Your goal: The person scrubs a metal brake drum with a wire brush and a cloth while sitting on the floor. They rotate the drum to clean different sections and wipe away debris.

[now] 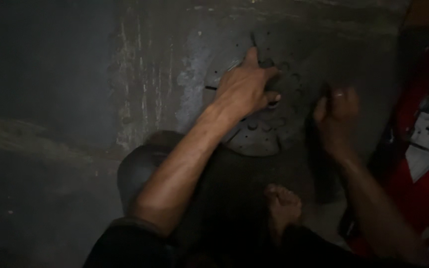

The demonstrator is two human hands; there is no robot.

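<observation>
We see a dim floor (50, 149), grey and scuffed, with a pale scraped streak running down it near the middle. On it lies a round metal disc (254, 136), dark grey and drilled with small holes around its face and larger ones nearer its centre. The disc sits in the upper middle of the view, flat on the floor, just ahead of a bare foot (283, 203).

Our left hand (247, 87) lies on top of the disc. Its fingers are curled down over the centre, and one finger points up toward the far rim. The fingertips seem to hook into the middle holes, so the hand has hold of the disc, pressing on it from above rather than lifting it.

Our right hand (336, 116) hovers just beside the disc's right edge. It is blurred, closed into a loose fist with the knuckles up. Something thin and dark may stick up from the fist, but we cannot tell whether it holds anything.

A dark rounded thing (137, 168) lies under the left forearm, below and to the left of the disc; we cannot make out what it is. At the right edge stands a red object (423, 198) with white labels on it, well apart from the disc.
</observation>
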